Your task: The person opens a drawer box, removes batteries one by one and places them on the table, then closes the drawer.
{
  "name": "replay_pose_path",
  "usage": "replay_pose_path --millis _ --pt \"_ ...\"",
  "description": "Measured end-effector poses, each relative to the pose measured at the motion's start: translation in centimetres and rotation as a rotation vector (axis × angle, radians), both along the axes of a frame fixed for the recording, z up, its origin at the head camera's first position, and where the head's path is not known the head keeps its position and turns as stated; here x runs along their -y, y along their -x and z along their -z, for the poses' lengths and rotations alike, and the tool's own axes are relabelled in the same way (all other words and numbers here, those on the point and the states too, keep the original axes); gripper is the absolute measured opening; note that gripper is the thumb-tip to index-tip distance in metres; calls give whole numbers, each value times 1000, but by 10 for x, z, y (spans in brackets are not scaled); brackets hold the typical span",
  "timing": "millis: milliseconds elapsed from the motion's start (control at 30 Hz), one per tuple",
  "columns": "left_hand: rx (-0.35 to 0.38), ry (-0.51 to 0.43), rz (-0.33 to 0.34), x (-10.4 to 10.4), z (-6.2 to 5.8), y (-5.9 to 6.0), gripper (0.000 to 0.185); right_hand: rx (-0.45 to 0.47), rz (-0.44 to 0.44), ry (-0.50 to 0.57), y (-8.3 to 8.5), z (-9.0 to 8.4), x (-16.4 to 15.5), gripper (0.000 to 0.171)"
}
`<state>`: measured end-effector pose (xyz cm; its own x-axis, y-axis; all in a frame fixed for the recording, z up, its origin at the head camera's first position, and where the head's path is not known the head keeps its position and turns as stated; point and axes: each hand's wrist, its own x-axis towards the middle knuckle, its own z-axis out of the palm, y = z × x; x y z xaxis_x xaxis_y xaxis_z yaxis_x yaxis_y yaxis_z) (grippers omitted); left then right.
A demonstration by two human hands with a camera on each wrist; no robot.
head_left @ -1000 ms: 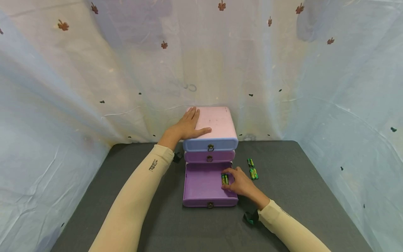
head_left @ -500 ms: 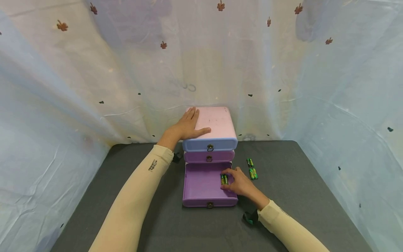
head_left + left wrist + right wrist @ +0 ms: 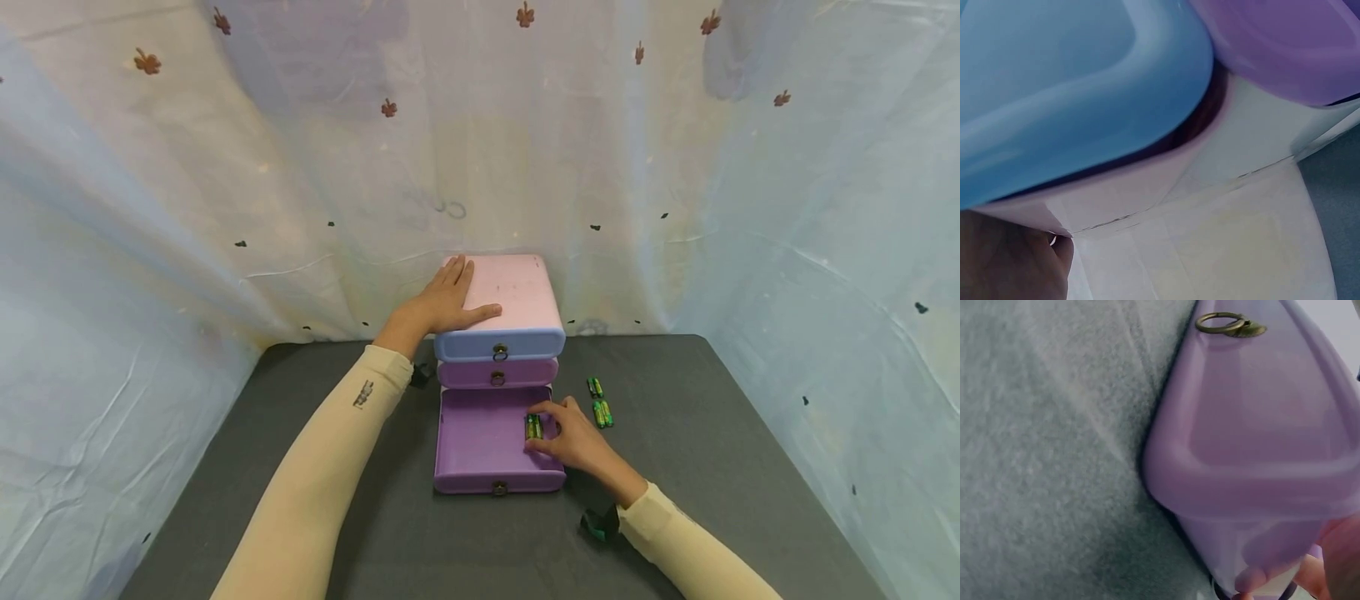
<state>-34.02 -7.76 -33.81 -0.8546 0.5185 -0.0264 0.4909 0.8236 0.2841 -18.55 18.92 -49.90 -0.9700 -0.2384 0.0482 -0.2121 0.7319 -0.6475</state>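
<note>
Over on the left, the left hand [image 3: 442, 302] lies flat, fingers straight and spread, on the pink top of the small drawer chest [image 3: 517, 287], and that reads as bracing: weight on the lid so the chest stays put against the draped cloth backdrop [image 3: 225, 167] while a drawer stands out. Moving in, the blue top drawer [image 3: 500, 342] and the lilac middle drawer [image 3: 498, 372] are both pushed in, each with a little brass ring pull, and the left wrist view shows the blue drawer's rounded corner close up, sitting snug over the purple one. Now the centre: the purple bottom drawer [image 3: 487, 442] is drawn out toward the person across the dark grey surface [image 3: 712, 467], its ring pull [image 3: 1229, 325] facing front. To the right of the drawer's middle, the right hand [image 3: 573, 437] reaches over the side wall with fingers curled, pinching a pack of batteries [image 3: 533, 427] low inside the drawer near its right wall, likely so the pack lands flat in the corner. The pack looks like slim green cells with yellow banding, lying lengthwise, front to back. Further right, two more packs of green batteries [image 3: 599, 404] wait on the surface just beside the drawer, within easy reach of that hand. The right wrist view catches only the drawer's translucent purple corner and fingertips [image 3: 1335, 562].
</note>
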Motion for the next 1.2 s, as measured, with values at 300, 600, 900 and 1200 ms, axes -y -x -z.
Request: replay_pose_path --millis 300,600,900,1200 --pt "-3 5 -2 0 -1 -1 114 -61 -18 17 -7 -10 -7 53" --pt "-19 6 6 0 -2 0 114 -90 -33 96 -14 -13 -19 53" --pt "-11 12 6 0 -1 1 113 -136 -61 135 -21 -15 -31 51" --pt "-11 7 8 1 -1 -1 114 -153 -71 101 -27 -17 -42 52"
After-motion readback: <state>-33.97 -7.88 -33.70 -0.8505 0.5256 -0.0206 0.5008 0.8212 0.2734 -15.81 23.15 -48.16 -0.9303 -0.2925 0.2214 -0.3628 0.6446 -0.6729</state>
